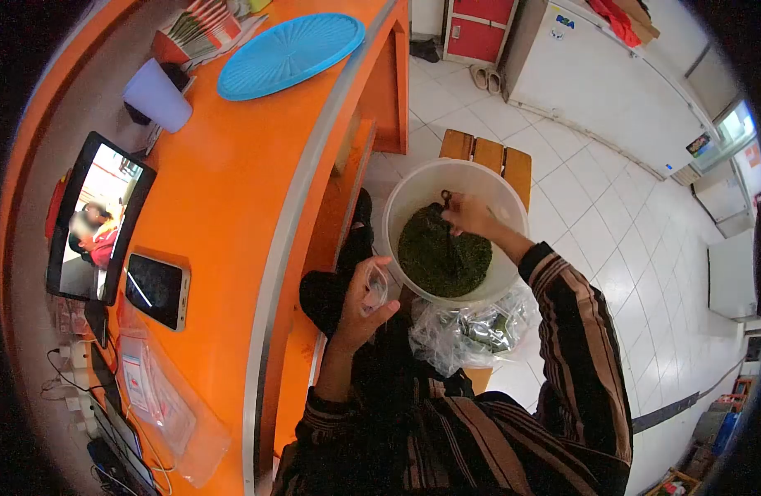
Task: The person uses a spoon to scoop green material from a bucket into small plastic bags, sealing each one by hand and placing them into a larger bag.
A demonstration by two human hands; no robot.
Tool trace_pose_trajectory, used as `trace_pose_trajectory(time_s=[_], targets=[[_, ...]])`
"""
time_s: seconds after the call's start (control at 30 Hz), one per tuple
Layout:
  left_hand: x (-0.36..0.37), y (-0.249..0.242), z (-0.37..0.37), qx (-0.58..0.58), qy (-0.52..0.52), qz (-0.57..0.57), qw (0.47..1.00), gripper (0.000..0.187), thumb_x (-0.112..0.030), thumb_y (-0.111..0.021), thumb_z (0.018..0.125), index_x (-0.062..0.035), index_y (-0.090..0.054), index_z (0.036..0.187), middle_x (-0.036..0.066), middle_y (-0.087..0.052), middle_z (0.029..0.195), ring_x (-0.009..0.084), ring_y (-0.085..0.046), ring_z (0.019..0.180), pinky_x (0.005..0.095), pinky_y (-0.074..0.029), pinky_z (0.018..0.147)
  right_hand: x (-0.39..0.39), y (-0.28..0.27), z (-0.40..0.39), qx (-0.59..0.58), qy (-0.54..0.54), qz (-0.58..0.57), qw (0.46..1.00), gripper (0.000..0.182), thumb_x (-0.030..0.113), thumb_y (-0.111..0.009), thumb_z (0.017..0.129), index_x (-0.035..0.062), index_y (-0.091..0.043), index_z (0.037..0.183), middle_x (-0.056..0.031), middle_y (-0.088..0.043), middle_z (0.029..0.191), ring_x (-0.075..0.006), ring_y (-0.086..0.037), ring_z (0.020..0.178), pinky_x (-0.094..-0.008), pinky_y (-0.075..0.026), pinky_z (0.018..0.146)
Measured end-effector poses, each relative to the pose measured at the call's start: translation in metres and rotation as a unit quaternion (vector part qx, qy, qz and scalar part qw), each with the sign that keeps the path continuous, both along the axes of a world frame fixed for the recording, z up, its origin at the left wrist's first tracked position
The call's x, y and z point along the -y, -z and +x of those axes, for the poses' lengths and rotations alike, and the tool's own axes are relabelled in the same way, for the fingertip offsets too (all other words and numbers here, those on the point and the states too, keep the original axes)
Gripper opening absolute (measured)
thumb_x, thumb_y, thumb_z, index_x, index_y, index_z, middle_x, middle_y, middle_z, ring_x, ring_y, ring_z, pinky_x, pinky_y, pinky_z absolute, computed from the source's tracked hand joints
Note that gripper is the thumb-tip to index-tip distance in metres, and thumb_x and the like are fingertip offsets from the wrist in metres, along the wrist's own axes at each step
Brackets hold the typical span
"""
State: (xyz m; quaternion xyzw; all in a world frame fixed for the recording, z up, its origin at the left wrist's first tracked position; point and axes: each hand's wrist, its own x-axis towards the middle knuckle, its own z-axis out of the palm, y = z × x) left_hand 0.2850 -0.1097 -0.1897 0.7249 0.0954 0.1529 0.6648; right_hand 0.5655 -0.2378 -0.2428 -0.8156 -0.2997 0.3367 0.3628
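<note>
A large white tub stands on a wooden slatted bench, with a dark green, finely chopped mass in its bottom. My right hand reaches inside the tub, its fingers closed round the handle of a dark utensil whose lower end is in the green mass. Left of the tub, my left hand holds a small clear plastic cup, fingers curled round it. Beside the tub's near edge lies a clear plastic bag with something green in it.
On the orange counter at left are a blue round lid, a pale purple cup, a phone, a screen and plastic packaging. A white chest freezer stands at the back right, on the tiled floor.
</note>
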Motion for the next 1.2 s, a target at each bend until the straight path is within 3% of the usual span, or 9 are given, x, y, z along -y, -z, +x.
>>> trace_pose_trajectory(time_s=[0.13, 0.2, 0.3, 0.47, 0.57, 0.63, 0.83, 0.93, 1.2], targets=[[-0.001, 0.002, -0.002, -0.034, 0.039, -0.022, 0.998, 0.061, -0.017, -0.070, 0.074, -0.0033, -0.043, 0.126, 0.005, -0.045, 0.104, 0.0160, -0.043, 0.104, 0.0306, -0.033, 0.095, 0.004, -0.020, -0.035, 0.024, -0.101, 0.057, 0.993, 0.026, 0.010, -0.062, 0.079, -0.0030, -0.055, 0.101, -0.0147, -0.059, 0.066, -0.0277, -0.061, 0.056, -0.0380, -0.051, 0.057], [0.008, -0.003, 0.000, -0.031, 0.047, -0.046, 0.997, 0.057, -0.013, -0.070, 0.077, -0.0034, -0.043, 0.127, 0.006, -0.048, 0.110, 0.0162, -0.044, 0.108, 0.0321, -0.036, 0.095, 0.007, -0.024, -0.045, 0.204, -0.214, 0.111, 0.949, 0.035, 0.010, -0.061, 0.080, -0.0041, -0.053, 0.110, -0.0185, -0.060, 0.070, -0.0343, -0.060, 0.061, -0.0408, -0.051, 0.062], [0.014, -0.006, 0.001, -0.049, 0.076, -0.060, 0.994, 0.057, -0.011, -0.070, 0.079, -0.0045, -0.043, 0.128, 0.008, -0.050, 0.114, 0.0164, -0.047, 0.109, 0.0324, -0.039, 0.094, 0.010, -0.018, -0.061, 0.156, -0.245, 0.132, 0.948, 0.040, 0.011, -0.062, 0.080, -0.0052, -0.049, 0.115, -0.0204, -0.059, 0.070, -0.0372, -0.060, 0.063, -0.0415, -0.051, 0.063], [0.015, -0.003, 0.001, -0.074, 0.073, -0.098, 0.990, 0.058, -0.014, -0.072, 0.079, -0.0056, -0.043, 0.129, 0.008, -0.053, 0.111, 0.0166, -0.050, 0.106, 0.0312, -0.043, 0.090, 0.028, -0.054, -0.082, -0.009, -0.176, 0.078, 0.981, 0.030, 0.017, -0.055, 0.090, -0.0041, -0.049, 0.110, -0.0177, -0.061, 0.067, -0.0241, -0.065, 0.062, -0.0350, -0.054, 0.057], [0.016, -0.009, 0.003, -0.069, 0.052, -0.102, 0.991, 0.061, -0.015, -0.073, 0.078, -0.0054, -0.044, 0.130, 0.009, -0.053, 0.109, 0.0163, -0.051, 0.104, 0.0304, -0.044, 0.088, 0.052, -0.061, -0.069, -0.075, -0.099, 0.146, 0.981, 0.026, 0.022, -0.049, 0.095, -0.0031, -0.048, 0.102, -0.0163, -0.062, 0.073, -0.0191, -0.065, 0.062, -0.0313, -0.055, 0.055], [0.014, -0.011, 0.008, -0.046, 0.038, -0.073, 0.996, 0.062, -0.016, -0.074, 0.077, -0.0052, -0.044, 0.131, 0.009, -0.054, 0.108, 0.0159, -0.052, 0.102, 0.0298, -0.045, 0.086, 0.067, -0.067, -0.059, -0.196, 0.053, 0.220, 0.954, 0.026, 0.023, -0.049, 0.095, -0.0027, -0.047, 0.098, -0.0160, -0.062, 0.080, -0.0211, -0.065, 0.062, -0.0310, -0.055, 0.055], [0.018, -0.029, 0.027, -0.036, 0.000, 0.060, 0.998, 0.067, -0.019, -0.078, 0.073, -0.0045, -0.047, 0.131, 0.008, -0.055, 0.103, 0.0145, -0.054, 0.091, 0.0303, -0.047, 0.078, 0.101, -0.090, -0.036, -0.188, 0.185, 0.315, 0.912, 0.028, 0.025, -0.049, 0.095, -0.0027, -0.046, 0.101, -0.0160, -0.061, 0.083, -0.0225, -0.064, 0.063, -0.0312, -0.055, 0.057], [0.021, -0.032, 0.037, -0.036, -0.002, 0.101, 0.994, 0.068, -0.010, -0.075, 0.071, -0.0037, -0.045, 0.131, 0.008, -0.056, 0.102, 0.0192, -0.054, 0.096, 0.0317, -0.044, 0.087, 0.115, -0.093, -0.026, -0.187, 0.241, 0.362, 0.881, 0.026, 0.025, -0.048, 0.095, -0.0005, -0.048, 0.099, -0.0144, -0.062, 0.081, -0.0212, -0.064, 0.064, -0.0309, -0.053, 0.058], [0.042, -0.045, 0.066, 0.028, -0.024, 0.217, 0.975, 0.077, -0.026, -0.081, 0.066, -0.0006, -0.046, 0.129, 0.011, -0.056, 0.102, 0.0223, -0.055, 0.095, 0.0325, -0.045, 0.085, 0.132, -0.102, -0.020, -0.155, 0.322, 0.471, 0.806, 0.017, 0.020, -0.048, 0.095, 0.0033, -0.049, 0.096, -0.0118, -0.062, 0.078, -0.0185, -0.062, 0.064, -0.0279, -0.051, 0.059]])
